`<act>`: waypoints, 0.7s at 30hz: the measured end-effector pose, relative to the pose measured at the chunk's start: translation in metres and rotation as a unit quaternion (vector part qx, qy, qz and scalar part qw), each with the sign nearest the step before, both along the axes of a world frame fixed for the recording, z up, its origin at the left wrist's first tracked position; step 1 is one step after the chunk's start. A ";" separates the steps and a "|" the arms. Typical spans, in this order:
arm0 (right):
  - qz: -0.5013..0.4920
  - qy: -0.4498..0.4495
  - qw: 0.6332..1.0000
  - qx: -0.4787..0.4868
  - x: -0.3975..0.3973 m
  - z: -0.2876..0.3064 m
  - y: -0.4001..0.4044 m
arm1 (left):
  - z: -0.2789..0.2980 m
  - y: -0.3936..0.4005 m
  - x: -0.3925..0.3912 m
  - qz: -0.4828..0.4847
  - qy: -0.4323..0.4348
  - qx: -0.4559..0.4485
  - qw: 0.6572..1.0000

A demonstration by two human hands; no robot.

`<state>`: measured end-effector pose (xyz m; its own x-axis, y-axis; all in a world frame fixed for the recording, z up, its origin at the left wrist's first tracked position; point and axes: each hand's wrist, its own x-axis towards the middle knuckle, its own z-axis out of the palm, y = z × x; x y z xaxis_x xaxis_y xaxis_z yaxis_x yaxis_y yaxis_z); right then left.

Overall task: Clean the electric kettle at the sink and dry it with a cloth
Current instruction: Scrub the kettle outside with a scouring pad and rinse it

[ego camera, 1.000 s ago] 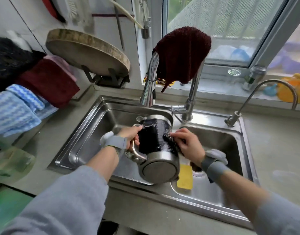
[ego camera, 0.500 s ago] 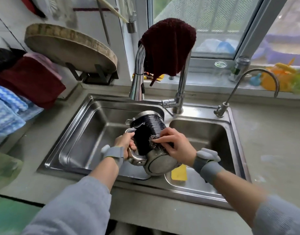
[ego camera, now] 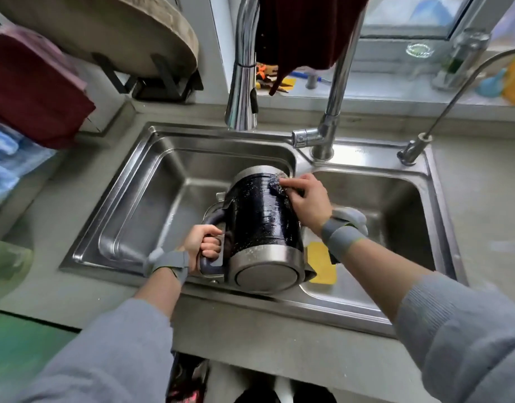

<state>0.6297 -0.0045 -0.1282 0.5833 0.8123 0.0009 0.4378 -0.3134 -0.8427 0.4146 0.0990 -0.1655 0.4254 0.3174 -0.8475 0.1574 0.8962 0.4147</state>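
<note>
The electric kettle [ego camera: 262, 219], black with a steel base and rim, lies tilted over the double sink [ego camera: 140, 181], its base towards me and its mouth away. My left hand [ego camera: 202, 245] grips its handle at the left side. My right hand [ego camera: 307, 202] presses a steel-wool scourer [ego camera: 275, 183] against the kettle's upper wall near the rim. A dark red cloth [ego camera: 305, 30] hangs over the tall tap [ego camera: 241, 82] above the sink.
A yellow sponge [ego camera: 321, 263] lies in the right basin. A small second tap [ego camera: 416, 146] stands at the sink's right corner. A round wooden board [ego camera: 111, 33] on a rack and hanging cloths [ego camera: 32, 91] are at the left. Bottles line the windowsill.
The view has moved closer and lower. My right hand has slid the scourer from the kettle's lower wall up towards its rim. My left hand still holds the handle.
</note>
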 end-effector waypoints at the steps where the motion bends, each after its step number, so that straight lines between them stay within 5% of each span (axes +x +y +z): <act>1: 0.027 0.004 1.000 0.015 -0.011 0.002 -0.009 | -0.004 -0.003 -0.004 0.001 0.006 -0.009 1.000; 7: 0.124 0.048 0.990 0.050 -0.034 0.004 -0.046 | -0.012 -0.010 -0.019 -0.011 0.041 -0.040 0.998; 13: 0.012 0.022 0.998 -0.066 -0.016 -0.041 0.016 | -0.013 -0.014 -0.024 -0.017 0.076 -0.026 0.997; 21: 0.027 0.093 0.995 -0.023 -0.024 -0.021 -0.041 | -0.011 -0.013 -0.021 -0.036 0.112 0.004 0.993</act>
<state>0.6054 -0.0459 -0.1494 0.5253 0.8390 -0.1418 0.2921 -0.3343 -0.8960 0.3936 0.0864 -0.1765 0.2487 0.2992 -0.9212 0.3106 0.8762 0.3684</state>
